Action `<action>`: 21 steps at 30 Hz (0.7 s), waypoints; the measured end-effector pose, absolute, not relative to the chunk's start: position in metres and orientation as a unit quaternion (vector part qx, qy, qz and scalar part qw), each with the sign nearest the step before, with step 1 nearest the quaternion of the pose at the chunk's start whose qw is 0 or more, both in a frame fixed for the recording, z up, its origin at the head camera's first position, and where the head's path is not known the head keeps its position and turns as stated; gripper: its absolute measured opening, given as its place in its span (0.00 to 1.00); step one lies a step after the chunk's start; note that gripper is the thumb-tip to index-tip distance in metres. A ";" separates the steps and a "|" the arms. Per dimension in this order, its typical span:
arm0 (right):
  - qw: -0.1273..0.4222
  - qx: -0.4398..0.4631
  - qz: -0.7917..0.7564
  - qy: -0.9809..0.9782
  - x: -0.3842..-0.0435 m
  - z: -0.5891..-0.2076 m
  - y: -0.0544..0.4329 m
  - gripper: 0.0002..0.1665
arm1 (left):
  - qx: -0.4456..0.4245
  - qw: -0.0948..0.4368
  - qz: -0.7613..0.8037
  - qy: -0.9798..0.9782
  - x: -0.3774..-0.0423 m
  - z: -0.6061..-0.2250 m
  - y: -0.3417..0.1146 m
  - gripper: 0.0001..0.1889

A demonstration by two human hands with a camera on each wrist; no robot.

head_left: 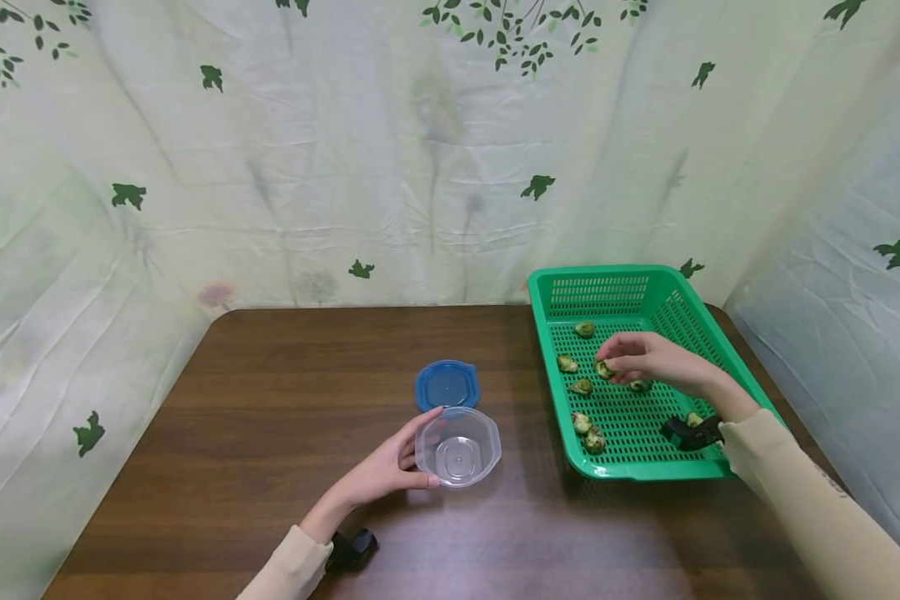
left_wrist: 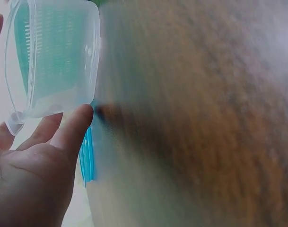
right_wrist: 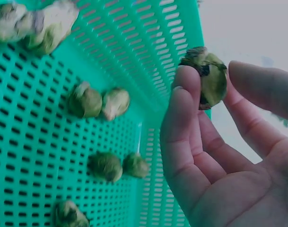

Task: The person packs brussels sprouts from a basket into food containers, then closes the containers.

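Note:
Between thumb and fingers, my left hand holds the side of a clear plastic container standing lidless on the table. In the left wrist view, that container is upright with the hand around its near side. Over a green basket, my right hand pinches a Brussels sprout. The right wrist view shows this sprout between thumb and fingertips, its leaves green with dark brown patches. Several other sprouts lie scattered on the basket's perforated floor.
Just behind the container, a blue lid lies flat on the brown wooden table. The basket takes up the table's right side, its slotted walls rising around the sprouts. A leaf-patterned cloth hangs behind the table and along both sides.

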State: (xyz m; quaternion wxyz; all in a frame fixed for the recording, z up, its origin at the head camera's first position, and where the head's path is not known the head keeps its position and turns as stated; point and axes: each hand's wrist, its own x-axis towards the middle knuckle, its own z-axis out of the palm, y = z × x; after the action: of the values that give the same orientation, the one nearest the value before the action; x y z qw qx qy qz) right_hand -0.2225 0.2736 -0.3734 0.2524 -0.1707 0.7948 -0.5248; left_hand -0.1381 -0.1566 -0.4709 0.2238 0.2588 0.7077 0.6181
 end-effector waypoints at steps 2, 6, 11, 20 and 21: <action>0.246 -0.176 -0.530 0.792 -0.221 -0.371 0.270 0.17 | 0.260 0.222 0.619 0.707 -0.138 -0.471 -0.157 0.47; 0.234 -0.189 -0.535 0.789 -0.218 -0.368 0.263 0.15 | 0.258 0.221 0.619 0.708 -0.138 -0.471 -0.157 0.46; 0.222 -0.202 -0.541 0.786 -0.214 -0.364 0.250 0.14 | 0.262 0.221 0.624 0.703 -0.138 -0.472 -0.157 0.46; 0.228 -0.231 -0.549 0.770 -0.208 -0.360 0.220 0.13 | 0.246 0.233 0.628 0.701 -0.137 -0.471 -0.156 0.47; 0.230 -0.233 -0.547 0.770 -0.207 -0.359 0.217 0.13 | 0.245 0.234 0.629 0.699 -0.137 -0.471 -0.156 0.47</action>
State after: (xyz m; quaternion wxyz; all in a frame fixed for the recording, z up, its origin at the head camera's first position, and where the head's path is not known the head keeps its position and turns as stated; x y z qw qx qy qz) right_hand -0.2069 0.2169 -0.3592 0.2300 -0.2335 0.7700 -0.5474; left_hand -0.1370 -0.1564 -0.4715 0.2345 0.2451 0.6992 0.6294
